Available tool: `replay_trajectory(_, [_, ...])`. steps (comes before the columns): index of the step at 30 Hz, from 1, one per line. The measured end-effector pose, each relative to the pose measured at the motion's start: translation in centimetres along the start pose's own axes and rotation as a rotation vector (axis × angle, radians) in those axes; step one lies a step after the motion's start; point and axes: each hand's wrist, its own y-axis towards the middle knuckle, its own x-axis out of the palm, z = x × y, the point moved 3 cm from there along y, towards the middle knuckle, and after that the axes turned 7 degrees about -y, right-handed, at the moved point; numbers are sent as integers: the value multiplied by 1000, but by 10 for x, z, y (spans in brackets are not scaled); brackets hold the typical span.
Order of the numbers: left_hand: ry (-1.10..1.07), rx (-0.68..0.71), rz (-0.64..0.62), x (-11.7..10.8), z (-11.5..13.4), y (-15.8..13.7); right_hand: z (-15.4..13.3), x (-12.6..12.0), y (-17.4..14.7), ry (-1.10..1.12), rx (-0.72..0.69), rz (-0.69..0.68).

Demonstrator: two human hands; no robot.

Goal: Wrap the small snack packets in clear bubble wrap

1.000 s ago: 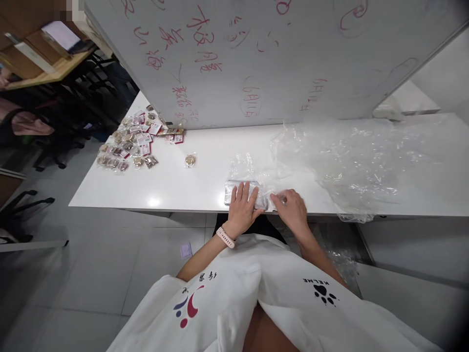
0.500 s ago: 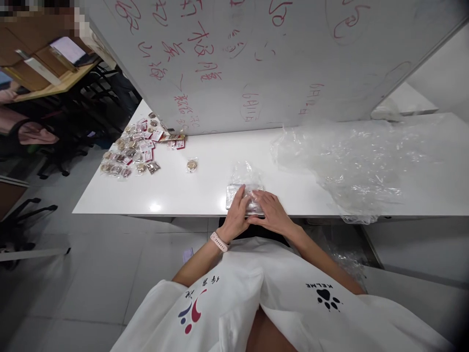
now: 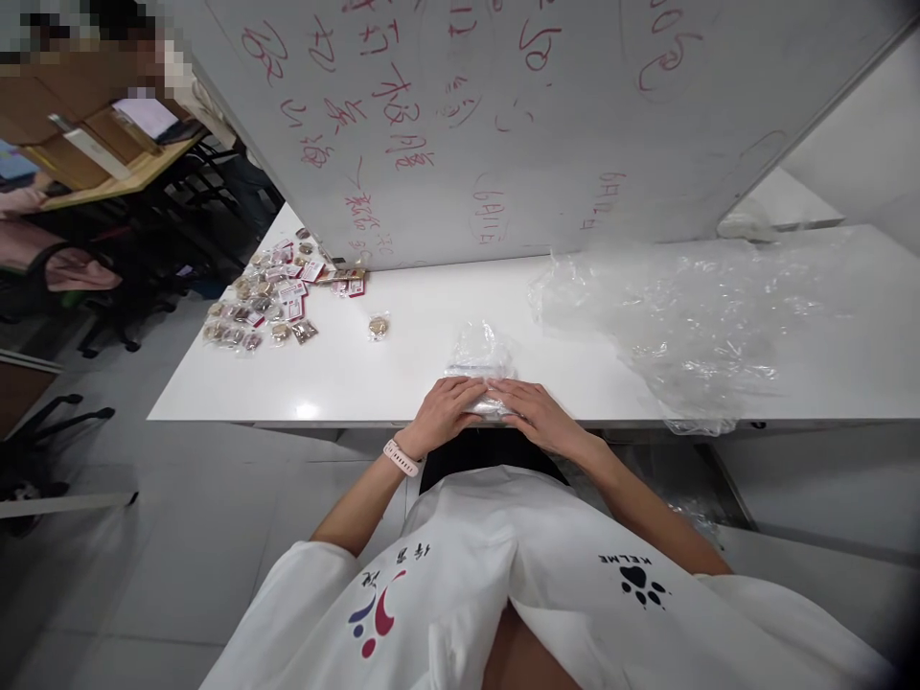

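Note:
A flat packet in clear plastic wrap (image 3: 480, 356) lies at the front edge of the white table (image 3: 237, 388). My left hand (image 3: 447, 412) grips its left side, fingers over the top and thumb at the near edge. From the right, my right hand (image 3: 536, 412) holds it the same way, the fingertips of both hands almost meeting in the middle. Loose, crinkled film sticks out beyond the far side of the packet. What is inside the wrap cannot be made out. A small round item in a clear sachet (image 3: 379, 327) lies to the left, apart from my hands.
Several small sachets and red-and-white labelled packets (image 3: 263, 297) are heaped at the table's left end. A large crumpled plastic sheet (image 3: 668, 326) covers much of the right side, hanging slightly over the front edge. A whiteboard (image 3: 446, 134) with red writing stands behind. People sit at a desk far left.
My left hand has shifted left and turned, from pressing on top of the packet to holding its side. My right hand has drawn slightly right, and the packet is more covered by fingers.

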Motion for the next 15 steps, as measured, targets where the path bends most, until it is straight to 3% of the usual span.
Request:
replay_trajectory(4, [-152, -124, -46, -22, 4, 7, 3, -7, 3, 122, 84, 59])
replay_trajectory(7, [-320, -248, -79, -44, -3, 29, 18, -18, 21, 232, 231, 125])
replay_trajectory(10, [-416, -315, 5, -58, -22, 61, 39, -26, 48, 349, 401, 193])
replay_trajectory(15, [-259, -429, 147, -44, -56, 98, 72, -20, 83, 227, 686, 247])
